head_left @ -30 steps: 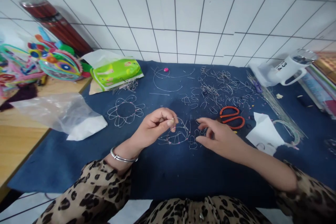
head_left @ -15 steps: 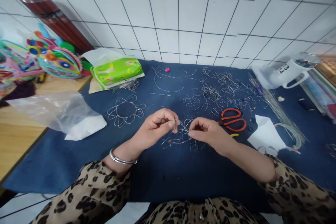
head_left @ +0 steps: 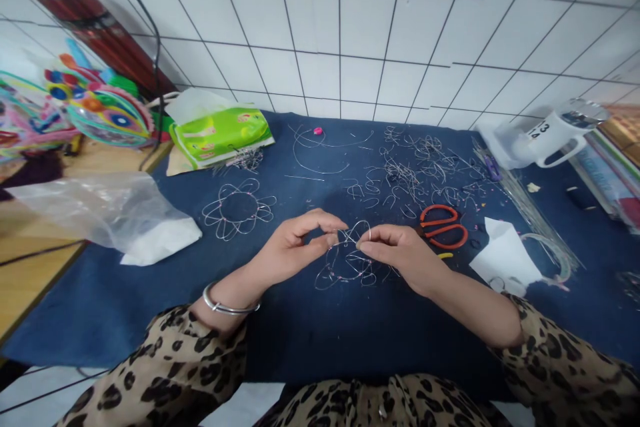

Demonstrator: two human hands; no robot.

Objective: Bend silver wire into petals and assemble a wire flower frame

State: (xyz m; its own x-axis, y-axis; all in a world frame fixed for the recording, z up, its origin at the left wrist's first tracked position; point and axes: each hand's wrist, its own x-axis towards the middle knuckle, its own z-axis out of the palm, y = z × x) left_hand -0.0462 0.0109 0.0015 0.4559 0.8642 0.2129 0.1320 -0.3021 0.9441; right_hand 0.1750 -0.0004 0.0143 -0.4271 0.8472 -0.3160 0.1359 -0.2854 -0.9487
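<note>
A looped wire piece with small pink beads (head_left: 341, 277) hangs between my two hands over the dark blue cloth (head_left: 310, 340). My left hand (head_left: 303, 247), a silver bangle on its wrist, pinches the wire's left side between thumb and fingers. On the other side, my right hand (head_left: 400, 252) has thumb and index finger closed on the wire near its upper loop. A flower-shaped wire ring (head_left: 239, 209) lies flat to the left. Orange-handled scissors (head_left: 443, 227) rest just beyond my right hand.
Behind are wire scraps (head_left: 405, 167) and a pink item (head_left: 318, 131). A green tissue pack (head_left: 223, 137), a plastic bag (head_left: 110, 213) and a red flask (head_left: 100, 33) stand left. At right are white paper (head_left: 507, 257), straight wires (head_left: 540, 213) and a white mug (head_left: 563, 140).
The wire piece has turned and its loops are spread more openly between my hands. My left fingers have shifted slightly. A dark cable now shows at the upper left.
</note>
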